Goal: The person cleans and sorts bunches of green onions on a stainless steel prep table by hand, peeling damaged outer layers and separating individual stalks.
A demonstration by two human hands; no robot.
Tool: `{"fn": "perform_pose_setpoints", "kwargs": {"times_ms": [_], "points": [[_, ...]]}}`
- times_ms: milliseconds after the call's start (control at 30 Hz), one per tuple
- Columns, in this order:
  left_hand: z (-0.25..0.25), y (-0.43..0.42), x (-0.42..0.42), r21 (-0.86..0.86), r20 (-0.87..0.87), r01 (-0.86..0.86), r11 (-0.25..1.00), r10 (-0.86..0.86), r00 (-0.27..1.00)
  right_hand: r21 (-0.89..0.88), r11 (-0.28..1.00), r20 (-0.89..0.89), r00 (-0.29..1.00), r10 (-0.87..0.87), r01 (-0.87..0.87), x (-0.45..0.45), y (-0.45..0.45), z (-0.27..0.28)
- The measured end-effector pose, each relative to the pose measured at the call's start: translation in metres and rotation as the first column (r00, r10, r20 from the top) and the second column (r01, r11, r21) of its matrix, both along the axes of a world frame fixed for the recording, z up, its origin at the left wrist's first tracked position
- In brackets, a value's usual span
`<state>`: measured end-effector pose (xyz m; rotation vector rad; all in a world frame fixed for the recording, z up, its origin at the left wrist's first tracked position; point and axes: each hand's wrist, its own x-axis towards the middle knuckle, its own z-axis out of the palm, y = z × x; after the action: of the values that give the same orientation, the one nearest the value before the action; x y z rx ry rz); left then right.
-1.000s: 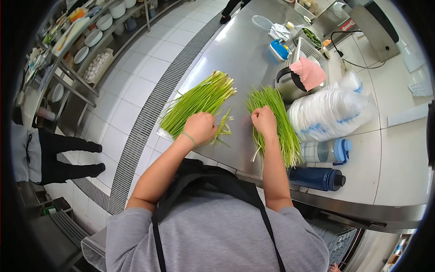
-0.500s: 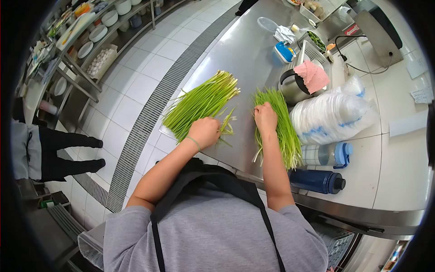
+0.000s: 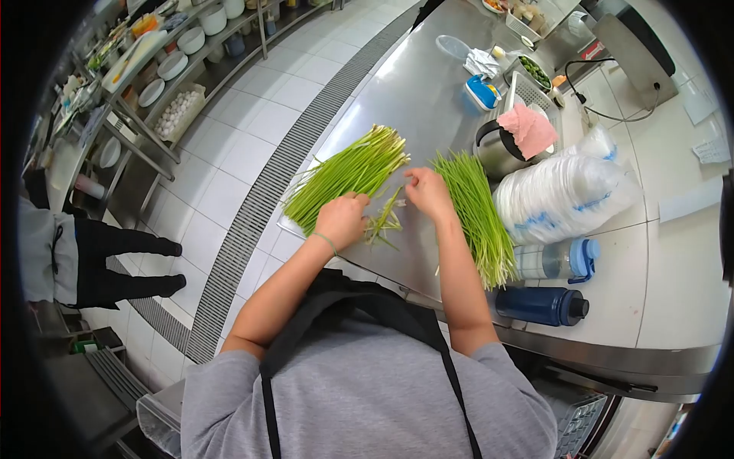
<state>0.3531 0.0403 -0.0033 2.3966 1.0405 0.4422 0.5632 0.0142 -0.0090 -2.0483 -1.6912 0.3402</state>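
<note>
A thick bundle of green chives lies on the left of the steel table. My left hand rests against its near side with curled fingers; what they hold, if anything, is hidden. Loose, yellowish chive scraps lie just right of that hand. My right hand hovers above the gap between the scraps and a second bundle of chives. Its fingers are bent but look apart, and I see nothing clearly held in them.
Right of the second bundle are a steel pot with a pink cloth, plastic-wrapped containers, a clear bottle and a dark blue bottle. A blue-and-white object lies farther back. Another person's legs are at left.
My right hand has left the right bundle and moved left, toward the scraps. My left hand stays beside the left bundle. The view has shifted slightly.
</note>
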Motion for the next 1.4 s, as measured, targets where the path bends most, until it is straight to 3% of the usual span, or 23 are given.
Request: {"fn": "perform_pose_setpoints", "kwargs": {"times_ms": [133, 200, 267, 333, 467, 533, 567, 633, 667, 733, 767, 833, 867, 933, 967, 1000, 1067, 1200, 1267, 1300, 1333, 1367, 1400], "points": [[0.006, -0.002, -0.002, -0.042, -0.018, 0.003, 0.999, -0.004, 1.0, 0.199, 0.975, 0.013, 0.994, -0.104, 0.099, 0.001, 0.031, -0.016], [0.008, -0.002, -0.002, -0.049, -0.031, -0.004, 0.999, 0.002, 1.0, 0.244, 0.969, 0.139, 0.99, 0.011, -0.045, -0.001, 0.041, -0.019], [0.009, 0.003, -0.005, -0.061, -0.047, -0.016, 0.998, 0.013, 0.999, 0.252, 0.965, 0.182, 0.983, 0.023, -0.069, 0.003, 0.044, -0.017], [0.007, 0.007, -0.009, -0.031, 0.037, -0.027, 0.999, 0.028, 0.999, 0.28, 0.939, 0.285, 0.951, 0.118, -0.2, 0.007, 0.037, -0.006], [0.022, 0.02, -0.002, 0.114, 0.254, -0.084, 0.99, 0.052, 0.966, 0.401, 0.879, 0.211, 0.96, 0.183, -0.256, 0.007, 0.021, 0.041], [0.034, 0.027, 0.009, 0.139, 0.418, -0.053, 0.989, -0.01, 0.908, 0.245, 0.952, -0.221, 0.945, 0.24, -0.184, 0.003, 0.013, 0.065], [0.038, 0.03, 0.013, 0.149, 0.417, -0.048, 0.988, -0.018, 0.909, 0.254, 0.95, -0.22, 0.946, 0.238, -0.18, 0.001, 0.011, 0.073], [0.047, 0.036, 0.022, -0.233, 0.495, 0.087, 0.969, 0.041, 0.868, 0.281, 0.941, -0.363, 0.887, 0.286, -0.189, 0.0, 0.007, 0.083], [0.047, 0.04, 0.024, -0.221, 0.495, 0.093, 0.971, 0.029, 0.868, 0.292, 0.939, -0.359, 0.889, 0.285, -0.183, -0.001, 0.005, 0.084], [0.049, 0.046, 0.028, -0.469, 0.483, 0.194, 0.862, 0.067, 0.873, 0.387, 0.92, -0.654, 0.684, 0.323, -0.065, -0.004, 0.003, 0.083], [0.049, 0.048, 0.029, -0.461, 0.482, 0.198, 0.865, 0.056, 0.875, 0.397, 0.916, -0.652, 0.685, 0.326, -0.058, -0.008, 0.001, 0.08], [0.061, 0.045, 0.03, -0.357, 0.444, 0.078, 0.931, 0.095, 0.891, 0.458, 0.803, -0.748, 0.653, 0.115, 0.383, -0.021, -0.001, 0.074], [0.062, 0.044, 0.032, -0.349, 0.443, 0.081, 0.934, 0.088, 0.892, 0.464, 0.797, -0.748, 0.653, 0.12, 0.386, -0.03, -0.004, 0.072], [0.069, 0.037, 0.036, -0.281, 0.491, 0.01, 0.96, 0.135, 0.86, 0.189, 0.924, -0.872, 0.489, 0.002, 0.332, -0.045, -0.007, 0.071], [0.071, 0.029, 0.038, -0.147, 0.496, -0.044, 0.988, 0.112, 0.861, 0.188, 0.918, -0.878, 0.479, -0.002, 0.349, -0.048, -0.008, 0.068], [0.069, 0.028, 0.037, -0.147, 0.492, -0.038, 0.988, 0.106, 0.864, 0.183, 0.923, -0.879, 0.476, 0.0, 0.338, -0.05, -0.005, 0.065], [0.065, 0.028, 0.036, 0.128, 0.461, -0.081, 0.988, 0.013, 0.887, 0.177, 0.927, -0.882, 0.472, 0.0, 0.331, -0.053, -0.005, 0.064], [0.077, 0.02, 0.03, 0.273, 0.385, -0.09, 0.958, -0.023, 0.923, 0.172, 0.935, -0.941, 0.333, 0.063, 0.31, -0.053, -0.008, 0.061], [0.08, 0.021, 0.027, 0.417, 0.455, -0.081, 0.905, -0.13, 0.881, 0.169, 0.939, -0.958, 0.274, 0.084, 0.301, -0.051, -0.009, 0.059], [0.078, 0.024, 0.027, 0.415, 0.453, -0.081, 0.906, -0.129, 0.882, 0.166, 0.946, -0.97, 0.221, 0.105, 0.278, -0.05, -0.011, 0.062], [0.073, 0.029, 0.028, 0.278, 0.54, -0.045, 0.96, -0.117, 0.834, 0.162, 0.953, -0.979, 0.165, 0.122, 0.255, -0.05, -0.012, 0.063], [0.068, 0.033, 0.027, 0.136, 0.619, 0.004, 0.991, -0.088, 0.78, 0.157, 0.954, -0.98, 0.161, 0.118, 0.255, -0.051, -0.013, 0.061], [0.066, 0.036, 0.025, 0.132, 0.617, 0.003, 0.991, -0.085, 0.782, 0.175, 0.957, -0.976, 0.172, 0.137, 0.232, -0.052, -0.013, 0.06]]}}
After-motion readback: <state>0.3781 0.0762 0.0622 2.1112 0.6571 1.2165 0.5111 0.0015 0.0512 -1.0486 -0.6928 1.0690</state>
